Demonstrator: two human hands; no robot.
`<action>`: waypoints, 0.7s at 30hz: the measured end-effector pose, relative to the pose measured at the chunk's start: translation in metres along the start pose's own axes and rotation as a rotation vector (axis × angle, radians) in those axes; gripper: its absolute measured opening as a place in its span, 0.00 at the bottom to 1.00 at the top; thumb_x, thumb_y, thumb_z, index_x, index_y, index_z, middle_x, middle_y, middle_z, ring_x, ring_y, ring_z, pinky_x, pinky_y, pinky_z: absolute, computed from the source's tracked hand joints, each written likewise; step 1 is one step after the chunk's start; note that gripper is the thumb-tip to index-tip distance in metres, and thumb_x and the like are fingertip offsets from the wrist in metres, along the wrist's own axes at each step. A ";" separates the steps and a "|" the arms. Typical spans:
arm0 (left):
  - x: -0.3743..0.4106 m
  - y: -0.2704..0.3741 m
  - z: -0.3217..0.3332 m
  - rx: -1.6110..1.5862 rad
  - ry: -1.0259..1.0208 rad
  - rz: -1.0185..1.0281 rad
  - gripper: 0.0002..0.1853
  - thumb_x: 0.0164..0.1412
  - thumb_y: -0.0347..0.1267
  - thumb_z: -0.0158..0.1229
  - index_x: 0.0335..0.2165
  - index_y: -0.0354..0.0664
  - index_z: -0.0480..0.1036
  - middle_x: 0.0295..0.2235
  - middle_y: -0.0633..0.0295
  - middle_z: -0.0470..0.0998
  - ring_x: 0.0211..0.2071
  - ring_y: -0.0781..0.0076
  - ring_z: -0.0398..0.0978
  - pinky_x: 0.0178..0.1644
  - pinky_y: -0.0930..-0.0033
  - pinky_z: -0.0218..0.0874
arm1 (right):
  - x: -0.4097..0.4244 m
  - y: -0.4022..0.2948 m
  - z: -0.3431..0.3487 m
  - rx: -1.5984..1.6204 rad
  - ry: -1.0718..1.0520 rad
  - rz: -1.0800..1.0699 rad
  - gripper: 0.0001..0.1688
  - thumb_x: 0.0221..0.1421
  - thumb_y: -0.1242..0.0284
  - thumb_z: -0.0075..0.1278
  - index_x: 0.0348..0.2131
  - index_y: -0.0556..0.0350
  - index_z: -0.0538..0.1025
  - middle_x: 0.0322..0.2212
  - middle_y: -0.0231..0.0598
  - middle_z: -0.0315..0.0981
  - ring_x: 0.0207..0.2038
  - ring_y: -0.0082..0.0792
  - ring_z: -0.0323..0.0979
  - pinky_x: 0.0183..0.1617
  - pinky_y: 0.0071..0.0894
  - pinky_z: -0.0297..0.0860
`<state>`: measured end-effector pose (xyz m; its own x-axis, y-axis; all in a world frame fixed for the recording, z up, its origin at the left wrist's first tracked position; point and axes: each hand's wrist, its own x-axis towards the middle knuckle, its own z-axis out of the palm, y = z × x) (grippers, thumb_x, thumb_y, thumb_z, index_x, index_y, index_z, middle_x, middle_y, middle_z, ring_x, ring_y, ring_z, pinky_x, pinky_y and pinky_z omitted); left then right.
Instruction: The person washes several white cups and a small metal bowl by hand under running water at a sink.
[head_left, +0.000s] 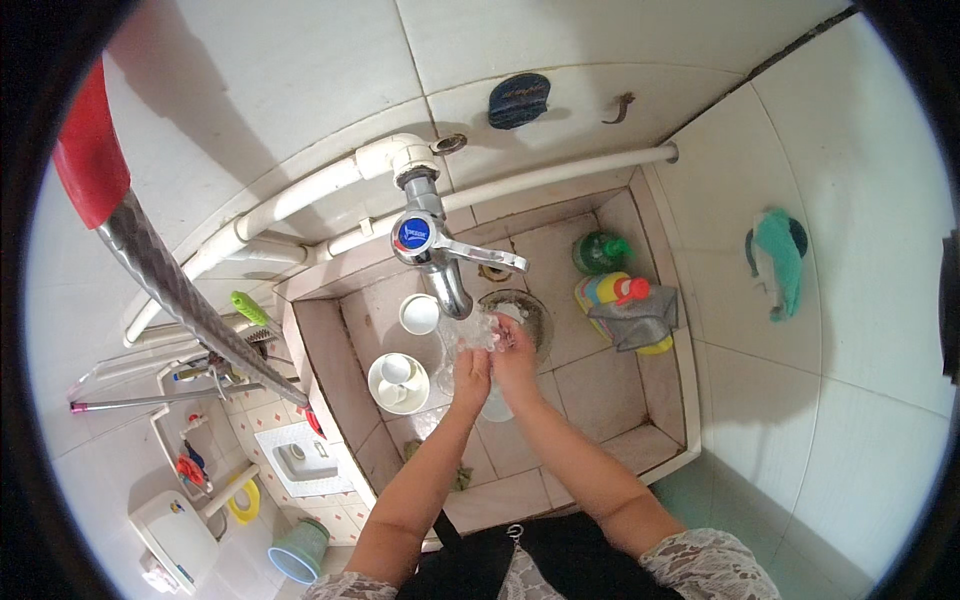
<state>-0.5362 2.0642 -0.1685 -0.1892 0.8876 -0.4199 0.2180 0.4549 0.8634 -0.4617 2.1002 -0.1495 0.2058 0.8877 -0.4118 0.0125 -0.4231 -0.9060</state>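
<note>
Both my hands are close together below the spout of a chrome tap (452, 289) over a tiled sink (517, 465). A transparent item (472, 330), perhaps a small glass dish, is between my left hand (472, 375) and my right hand (516, 349). Its outline blurs with what looks like running water. Left of my hands, a white cup (418, 313) stands on the sink floor. Nearer to me, a white bowl (397, 401) holds a few small white cups (396, 369). Another translucent item (496, 409) is partly hidden behind my right wrist.
On the sink's right side stand a green pump bottle (598, 253) and a yellow bottle with a red cap (600, 289), partly under a grey cloth (637, 319). A round drain strainer (536, 322) lies behind my right hand. A steel pole (202, 300) slants past the left wall.
</note>
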 end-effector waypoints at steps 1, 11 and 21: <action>0.001 0.001 -0.001 0.007 0.017 -0.036 0.19 0.54 0.33 0.39 0.42 0.30 0.58 0.38 0.47 0.67 0.39 0.57 0.66 0.43 0.65 0.55 | 0.003 -0.007 -0.007 0.036 -0.029 0.091 0.19 0.46 0.72 0.45 0.40 0.58 0.66 0.34 0.44 0.67 0.35 0.33 0.66 0.40 0.28 0.62; -0.002 0.023 -0.004 -0.208 0.030 -0.059 0.24 0.57 0.39 0.36 0.46 0.32 0.54 0.40 0.44 0.64 0.42 0.55 0.63 0.45 0.66 0.53 | 0.002 0.003 -0.001 -0.047 -0.090 0.177 0.14 0.49 0.69 0.41 0.33 0.61 0.71 0.29 0.40 0.70 0.32 0.28 0.67 0.37 0.25 0.62; 0.017 0.021 -0.024 0.021 0.080 0.061 0.20 0.51 0.42 0.42 0.33 0.35 0.63 0.24 0.54 0.70 0.23 0.63 0.68 0.24 0.68 0.57 | -0.038 -0.095 -0.008 -0.334 -0.457 0.053 0.19 0.46 0.67 0.46 0.37 0.62 0.67 0.31 0.42 0.68 0.34 0.33 0.65 0.39 0.29 0.60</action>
<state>-0.5575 2.0877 -0.1510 -0.2505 0.9055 -0.3424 0.2509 0.4023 0.8804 -0.4631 2.1050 -0.0464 -0.2288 0.8205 -0.5239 0.3375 -0.4379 -0.8333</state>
